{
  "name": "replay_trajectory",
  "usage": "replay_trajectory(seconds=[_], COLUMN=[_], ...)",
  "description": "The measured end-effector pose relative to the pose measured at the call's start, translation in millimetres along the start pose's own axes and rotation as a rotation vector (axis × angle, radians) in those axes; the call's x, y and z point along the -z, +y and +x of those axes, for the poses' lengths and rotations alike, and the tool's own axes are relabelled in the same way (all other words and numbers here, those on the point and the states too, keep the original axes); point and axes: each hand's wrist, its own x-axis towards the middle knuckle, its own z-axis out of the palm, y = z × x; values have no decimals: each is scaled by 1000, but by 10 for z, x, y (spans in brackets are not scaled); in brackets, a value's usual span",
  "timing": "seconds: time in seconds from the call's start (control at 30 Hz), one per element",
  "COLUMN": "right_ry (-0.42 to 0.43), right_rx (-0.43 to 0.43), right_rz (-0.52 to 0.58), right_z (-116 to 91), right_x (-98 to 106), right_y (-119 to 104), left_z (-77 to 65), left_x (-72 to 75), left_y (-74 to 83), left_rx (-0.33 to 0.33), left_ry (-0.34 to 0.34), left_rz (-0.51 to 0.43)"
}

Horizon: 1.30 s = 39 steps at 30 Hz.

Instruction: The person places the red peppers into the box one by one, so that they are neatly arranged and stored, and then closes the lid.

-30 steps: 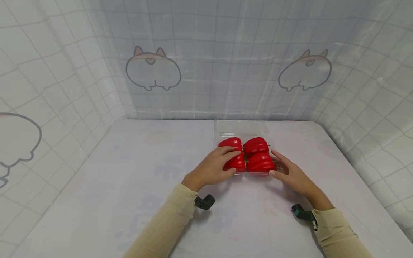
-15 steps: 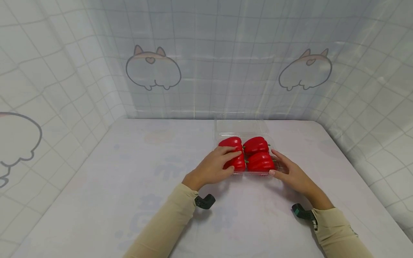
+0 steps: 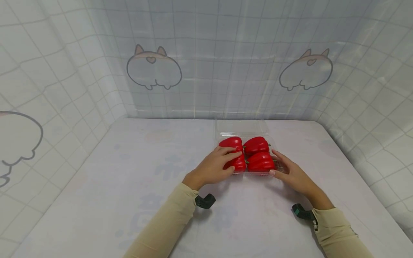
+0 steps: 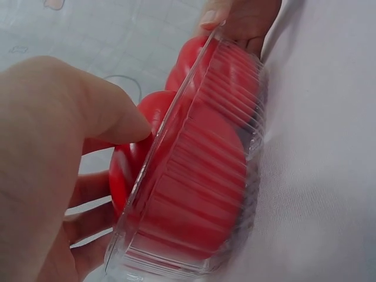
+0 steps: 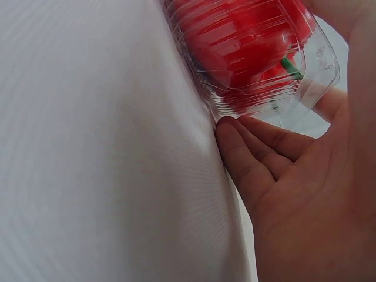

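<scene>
A clear plastic clamshell box [image 3: 258, 173] holds several red bell peppers, laid in two rows. My left hand [image 3: 213, 167] grips the front-left bell pepper [image 3: 239, 163], which sits in the box. In the left wrist view the thumb presses that pepper [image 4: 154, 114] just above the rim, with the other fingers around its far side. My right hand [image 3: 295, 178] holds the box's right end, thumb at the front corner. In the right wrist view its fingertips [image 5: 228, 126] touch the base of the ribbed wall. A green stem [image 5: 290, 67] shows through the plastic.
The box's transparent lid [image 3: 240, 126] lies folded back near the table's rear edge. A pale patterned cloth covers the table [image 3: 106, 186]. White grid-patterned curtains [image 3: 206, 64] stand behind and at both sides. Dark wrist cameras [image 3: 205, 201] hang beside both sleeves.
</scene>
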Motion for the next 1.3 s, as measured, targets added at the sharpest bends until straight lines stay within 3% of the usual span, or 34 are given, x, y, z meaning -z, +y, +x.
replay_trajectory(seconds=[0.87,1.3], right_ry=[2,-3], right_rx=[-16,-27], right_rz=[-26,-1], right_z=[4,10], right_x=[15,18], right_y=[-13,12], left_z=[-7,17], left_x=[-44,15], left_y=[-7,-92], left_rx=[17,8], left_ry=[-1,-1], left_rz=[1,-90])
